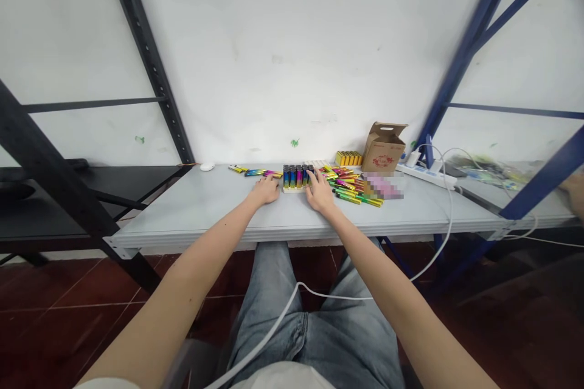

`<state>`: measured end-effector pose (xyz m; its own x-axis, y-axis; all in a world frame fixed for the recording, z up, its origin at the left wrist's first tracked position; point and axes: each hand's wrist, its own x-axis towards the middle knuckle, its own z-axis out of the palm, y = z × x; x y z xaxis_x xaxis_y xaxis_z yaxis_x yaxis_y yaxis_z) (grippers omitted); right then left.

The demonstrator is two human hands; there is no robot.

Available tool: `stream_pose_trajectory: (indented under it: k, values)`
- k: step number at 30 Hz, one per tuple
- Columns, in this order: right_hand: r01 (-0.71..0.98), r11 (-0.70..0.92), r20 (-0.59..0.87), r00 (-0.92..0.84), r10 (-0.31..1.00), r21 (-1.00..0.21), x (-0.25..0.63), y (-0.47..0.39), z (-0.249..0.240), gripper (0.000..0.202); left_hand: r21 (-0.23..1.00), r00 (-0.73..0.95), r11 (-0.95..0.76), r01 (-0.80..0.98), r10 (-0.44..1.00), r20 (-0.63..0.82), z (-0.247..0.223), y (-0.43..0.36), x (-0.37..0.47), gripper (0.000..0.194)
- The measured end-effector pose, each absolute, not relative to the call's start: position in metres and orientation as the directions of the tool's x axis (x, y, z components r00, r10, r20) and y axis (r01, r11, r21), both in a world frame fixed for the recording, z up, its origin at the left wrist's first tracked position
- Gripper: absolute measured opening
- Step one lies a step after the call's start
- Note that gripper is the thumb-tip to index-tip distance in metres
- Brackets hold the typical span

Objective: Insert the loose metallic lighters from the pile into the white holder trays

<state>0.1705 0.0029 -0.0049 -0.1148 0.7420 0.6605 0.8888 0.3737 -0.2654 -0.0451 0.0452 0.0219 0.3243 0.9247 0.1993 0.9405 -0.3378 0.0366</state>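
Note:
Upright in a white tray stand several shiny tubes that look like lighters, with black tops and blue, purple and gold bodies. My right hand is at the tray's right side with thumb and forefinger apart, the forefinger touching the end of the rows. To the left of the tray, my left hand rests on the table, fingers stretched toward loose lighters; its fingertips are partly hard to make out. A bigger pile of loose metallic lighters lies right of my right hand.
Behind the pile, a yellow block of lighters stands beside an open cardboard box. A blurred pink item and a power strip lie to the right. A white cable crosses the table edge and my lap.

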Motion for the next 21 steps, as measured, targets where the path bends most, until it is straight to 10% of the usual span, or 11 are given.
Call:
stream_pose_trajectory:
  k: [8,21]
  values:
    - [0.864,0.385,0.677,-0.073,0.733,-0.324,0.170,0.005,-0.006,0.050,0.077,0.392,-0.431,0.899,0.872,0.294,0.026,0.040,-0.073,0.074]
    - [0.866,0.404,0.726,-0.074,0.684,-0.293,0.169,0.001,-0.001,0.045,0.243,0.410,-0.469,0.849,0.875,0.257,0.020,0.049,-0.109,0.035]
